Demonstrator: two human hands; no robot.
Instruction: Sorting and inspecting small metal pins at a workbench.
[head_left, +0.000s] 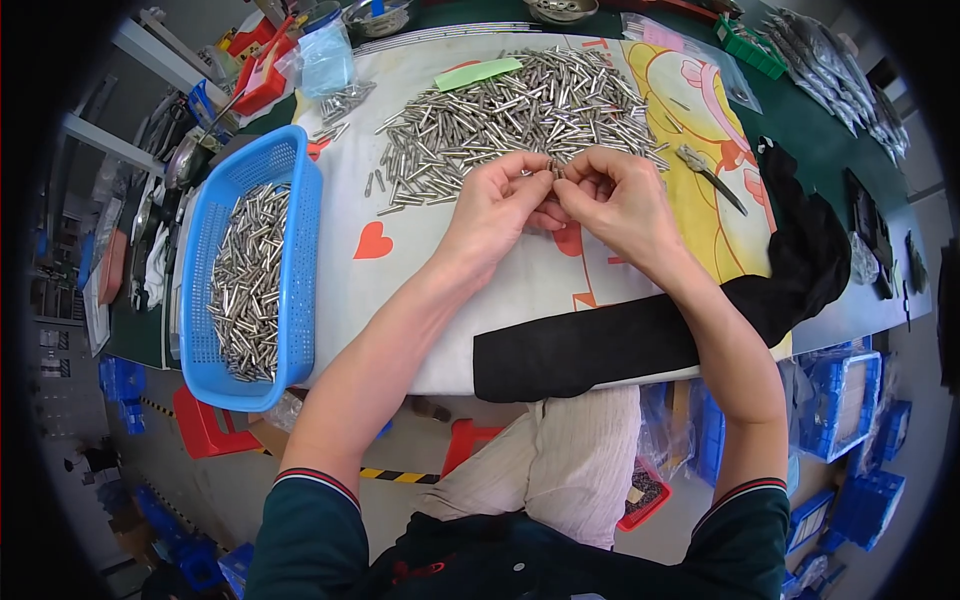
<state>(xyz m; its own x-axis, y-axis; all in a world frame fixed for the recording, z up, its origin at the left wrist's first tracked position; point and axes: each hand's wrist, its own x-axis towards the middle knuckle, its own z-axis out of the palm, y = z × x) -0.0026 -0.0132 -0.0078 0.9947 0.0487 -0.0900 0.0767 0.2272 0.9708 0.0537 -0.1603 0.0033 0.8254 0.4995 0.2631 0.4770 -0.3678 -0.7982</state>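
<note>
My left hand (497, 205) and my right hand (622, 205) meet over the near edge of a wide heap of small metal pins (520, 110). Both hands are closed, thumbs and forefingers pinched together around a small metal pin (553, 170); the fingers hide most of it. A light green paper strip (478, 74) lies on top of the heap. To the left stands a blue plastic basket (303, 230) holding many similar pins (248, 280). Beneath my right forearm lies a black cloth sleeve (590, 345).
Pliers (712, 178) lie on the printed table cover (400, 290), right of the heap. At the back left are a clear bag (325, 60) and red bins (262, 80). A green tray (750, 48) stands at the back right. Blue crates (845, 400) sit low on the right.
</note>
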